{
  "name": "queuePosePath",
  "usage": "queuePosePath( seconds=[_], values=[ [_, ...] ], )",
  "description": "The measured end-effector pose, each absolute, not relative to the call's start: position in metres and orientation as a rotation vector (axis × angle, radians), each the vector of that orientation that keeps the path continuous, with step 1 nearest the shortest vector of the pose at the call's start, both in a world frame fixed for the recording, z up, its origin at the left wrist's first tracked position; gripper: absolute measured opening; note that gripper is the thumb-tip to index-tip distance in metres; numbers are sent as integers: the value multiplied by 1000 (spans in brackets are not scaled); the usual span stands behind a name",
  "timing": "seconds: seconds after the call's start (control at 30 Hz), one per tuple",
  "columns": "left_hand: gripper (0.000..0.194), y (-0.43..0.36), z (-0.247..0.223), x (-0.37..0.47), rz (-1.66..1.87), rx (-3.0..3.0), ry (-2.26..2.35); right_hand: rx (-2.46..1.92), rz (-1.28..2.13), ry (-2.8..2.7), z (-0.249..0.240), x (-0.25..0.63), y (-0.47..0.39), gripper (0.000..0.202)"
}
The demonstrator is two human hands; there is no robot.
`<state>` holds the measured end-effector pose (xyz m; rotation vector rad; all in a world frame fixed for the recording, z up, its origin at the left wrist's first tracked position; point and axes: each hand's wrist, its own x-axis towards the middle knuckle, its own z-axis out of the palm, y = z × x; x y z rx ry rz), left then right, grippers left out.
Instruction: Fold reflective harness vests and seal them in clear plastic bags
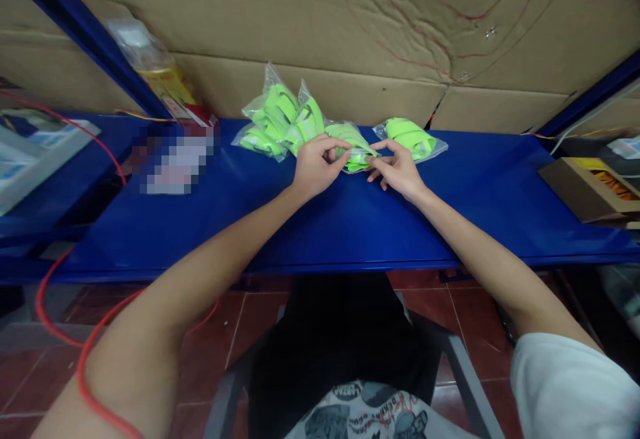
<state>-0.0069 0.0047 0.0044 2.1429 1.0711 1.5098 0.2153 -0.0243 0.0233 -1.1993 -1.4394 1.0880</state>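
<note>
Both of my hands pinch the edge of a clear plastic bag (349,135) with neon green and silver strips inside. My left hand (320,164) is closed on its left side, thumb and forefinger together. On the right side, my right hand (399,167) holds the same edge between thumb and forefinger, its other fingers partly curled below. Several similar bags (275,115) lie piled just left of and behind my left hand. Another bagged green bundle (409,135) rests behind my right hand.
The blue table (210,225) backs onto a cardboard wall (310,25). A bottle (165,79) stands at back left, and an open cardboard box (590,189) sits at right. A red hose (83,359) loops by my left arm.
</note>
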Motion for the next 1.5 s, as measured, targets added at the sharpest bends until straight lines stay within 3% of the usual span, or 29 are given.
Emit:
queuePosePath(
  seconds=[0.07,0.2,0.3,0.5,0.63,0.77,0.97,1.13,1.27,1.37,1.5],
  values=[
    [27,3,7,-7,1441,2210,1166,-1222,1047,-1468,24,218,-23,41],
    [57,-6,16,-5,1081,2285,1435,-1222,1032,-1489,19,224,-18,48],
    [66,-13,23,-4,783,2298,1551,-1212,1003,-1515,14,225,-15,43],
    [56,-15,23,-5,920,2315,1448,-1239,954,-1433,13,224,-13,22],
    [49,-13,19,-5,1045,2250,1363,-1273,942,-1442,14,223,-15,34],
    [44,-10,17,-7,1140,2201,1340,-1268,836,-1582,11,224,-18,26],
    [40,-3,10,-11,1194,2154,1259,-1044,358,-1948,5,232,-14,59],
    [36,-1,6,-10,1206,2149,1219,-991,383,-2049,6,240,-10,49],
    [33,0,12,-13,1159,2197,1303,-1004,364,-2043,8,241,-10,52],
    [37,0,19,-16,1101,2253,1335,-1050,333,-2049,8,240,-11,59],
    [60,-4,26,-16,961,2292,1335,-1064,318,-2063,5,240,-9,63]
  ],
)
